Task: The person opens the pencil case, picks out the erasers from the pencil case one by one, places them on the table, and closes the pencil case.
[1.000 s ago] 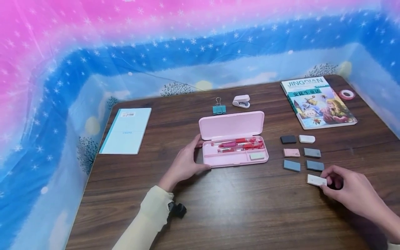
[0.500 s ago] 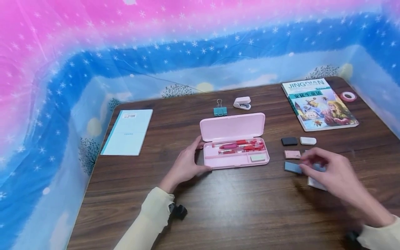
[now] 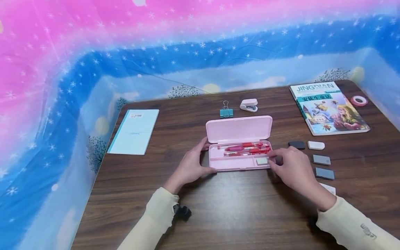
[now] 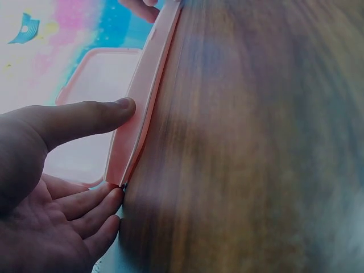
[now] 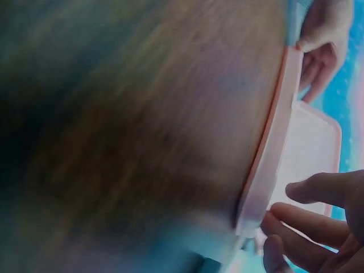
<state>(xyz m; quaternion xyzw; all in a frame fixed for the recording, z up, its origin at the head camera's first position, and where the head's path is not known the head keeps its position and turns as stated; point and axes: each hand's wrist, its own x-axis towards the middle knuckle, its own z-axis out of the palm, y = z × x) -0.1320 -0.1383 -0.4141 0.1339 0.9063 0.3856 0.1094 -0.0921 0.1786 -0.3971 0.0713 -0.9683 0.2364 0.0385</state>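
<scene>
An open pink pencil case (image 3: 231, 163) lies on the table, with several red and pink pens (image 3: 243, 149) in its back section. A pale green eraser (image 3: 261, 161) sits in the small front-right compartment. My left hand (image 3: 190, 165) grips the case's left end, its thumb on the front wall and fingers round the corner. At the right end is my right hand (image 3: 293, 168), fingertips at the rim; I see nothing held between its thumb and fingers. Right of it lie a black eraser (image 3: 297, 145), a white eraser (image 3: 316, 145) and several more, some hidden by that hand.
Behind the case stand a teal binder clip (image 3: 226, 113) and a white stapler (image 3: 249, 105). A light blue notebook (image 3: 134, 132) lies at the left. At the back right are a picture-covered book (image 3: 329, 109) and a roll of tape (image 3: 359, 100).
My right hand has let go of the white eraser at the front of the group and moved left to the case's right end. The left hand has kept its hold.
</scene>
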